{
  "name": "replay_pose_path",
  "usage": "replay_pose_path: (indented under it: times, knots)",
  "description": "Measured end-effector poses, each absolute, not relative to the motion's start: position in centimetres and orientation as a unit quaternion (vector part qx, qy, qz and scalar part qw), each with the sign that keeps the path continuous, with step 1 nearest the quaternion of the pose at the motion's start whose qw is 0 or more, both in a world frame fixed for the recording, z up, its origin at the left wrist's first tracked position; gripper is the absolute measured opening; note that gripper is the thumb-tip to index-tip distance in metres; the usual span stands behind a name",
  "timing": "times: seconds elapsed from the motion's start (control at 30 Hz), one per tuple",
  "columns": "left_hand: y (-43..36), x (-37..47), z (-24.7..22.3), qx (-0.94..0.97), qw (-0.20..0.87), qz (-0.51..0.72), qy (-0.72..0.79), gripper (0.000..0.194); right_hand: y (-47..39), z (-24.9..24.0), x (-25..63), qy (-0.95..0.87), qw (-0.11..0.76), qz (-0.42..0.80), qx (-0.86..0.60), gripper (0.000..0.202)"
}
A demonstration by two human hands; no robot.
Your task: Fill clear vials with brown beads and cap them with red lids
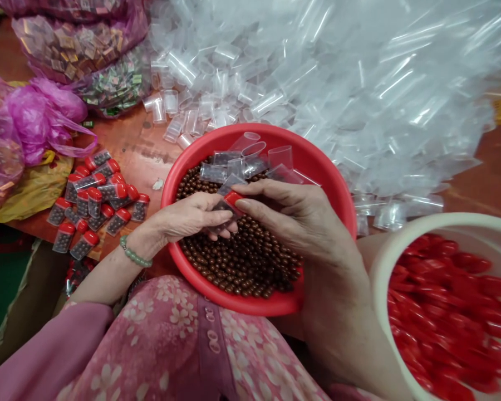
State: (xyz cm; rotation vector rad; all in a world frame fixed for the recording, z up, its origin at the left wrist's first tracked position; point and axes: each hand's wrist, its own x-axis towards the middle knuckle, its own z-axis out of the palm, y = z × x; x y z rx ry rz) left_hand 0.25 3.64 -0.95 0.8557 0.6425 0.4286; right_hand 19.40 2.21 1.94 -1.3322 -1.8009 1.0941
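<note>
Over a red plastic basin (346, 206), my left hand (187, 214) is closed around a small clear plastic container (220, 219) with dark balls inside, held tilted. My right hand (304, 223) pinches a red cap (234, 203) between thumb and fingers at the container's upper end. Whether the cap is fully seated I cannot tell. Below both hands, many brown candy-like balls (242, 267) fill the basin. Several clear tubes (280, 157) lie on the balls at the basin's far side, some with their round mouths facing up.
Capped containers (112, 189) lie piled at the left. Red caps (451, 312) fill a white bucket (382, 278) at the right. A large heap of clear tubes (338, 83) spreads across the back. Purple bags (42, 117) stand back left; a cardboard box edge (19, 303) shows below them.
</note>
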Motion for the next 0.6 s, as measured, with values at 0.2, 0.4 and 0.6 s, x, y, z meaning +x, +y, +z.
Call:
replay_pose_path:
  times: [0.2,0.4,0.6]
  knots:
    - [4.2,0.1,-1.2,0.289,0.888,0.220,0.282,0.034,2.4,1.6,19.2,-0.688,0.329,0.415,-0.497,0.033]
    - [4.4,0.2,-1.4,0.255,0.892,0.236,0.288,0.044,2.4,0.6,18.8,-0.678,0.348,0.426,-0.487,0.041]
    - [4.2,0.1,-1.2,0.258,0.890,0.266,0.266,0.032,2.5,0.3,18.4,-0.562,0.432,0.507,-0.490,0.032]
